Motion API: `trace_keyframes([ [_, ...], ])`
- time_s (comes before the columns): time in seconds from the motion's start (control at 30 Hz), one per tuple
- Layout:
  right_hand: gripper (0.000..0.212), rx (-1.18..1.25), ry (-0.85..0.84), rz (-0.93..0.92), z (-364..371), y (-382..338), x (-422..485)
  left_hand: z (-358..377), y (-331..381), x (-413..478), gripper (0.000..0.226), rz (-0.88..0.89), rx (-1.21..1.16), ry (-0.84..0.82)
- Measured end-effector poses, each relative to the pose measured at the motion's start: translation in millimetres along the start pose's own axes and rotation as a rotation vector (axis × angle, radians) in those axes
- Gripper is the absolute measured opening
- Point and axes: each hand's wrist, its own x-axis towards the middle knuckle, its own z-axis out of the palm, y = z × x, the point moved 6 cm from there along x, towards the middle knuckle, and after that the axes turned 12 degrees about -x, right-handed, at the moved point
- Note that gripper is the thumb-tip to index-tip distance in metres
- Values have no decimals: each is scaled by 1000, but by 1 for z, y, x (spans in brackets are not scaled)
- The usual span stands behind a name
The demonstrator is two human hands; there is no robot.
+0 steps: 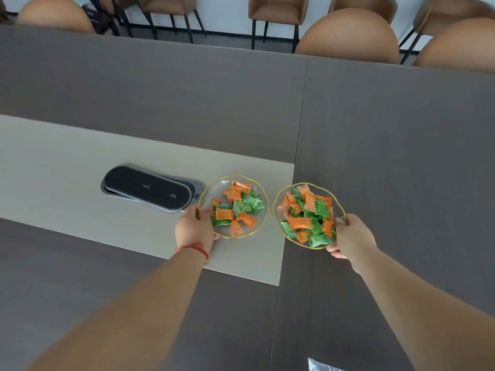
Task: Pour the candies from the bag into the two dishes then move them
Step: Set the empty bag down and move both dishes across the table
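Note:
Two clear glass dishes with gold scalloped rims hold orange and green wrapped candies. The left dish (214, 190) is over the beige centre strip of the table, and my left hand (194, 226) grips its near-left rim. The right dish (278, 199) is beside it over the dark table top, with my right hand (351, 236) gripping its near-right rim. The two dishes are close together but apart. A corner of the clear plastic bag (320, 365) shows at the bottom edge, near my right forearm.
A black oval socket panel (150, 188) is set into the beige strip just left of the left dish. Brown chairs (348, 36) line the far side of the dark grey table (401, 143).

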Motion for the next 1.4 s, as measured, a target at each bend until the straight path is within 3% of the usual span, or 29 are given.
trace_keyframes([
  [0.8,29,-390,229,-75,5,2,2,0,-5,2,23,60,-105,109],
  [1.2,29,-387,234,-106,6,3,2,0,-4,2,26,56,-111,137],
  [1.4,29,-387,233,-104,7,4,2,1,-4,1,11,44,-96,130],
])
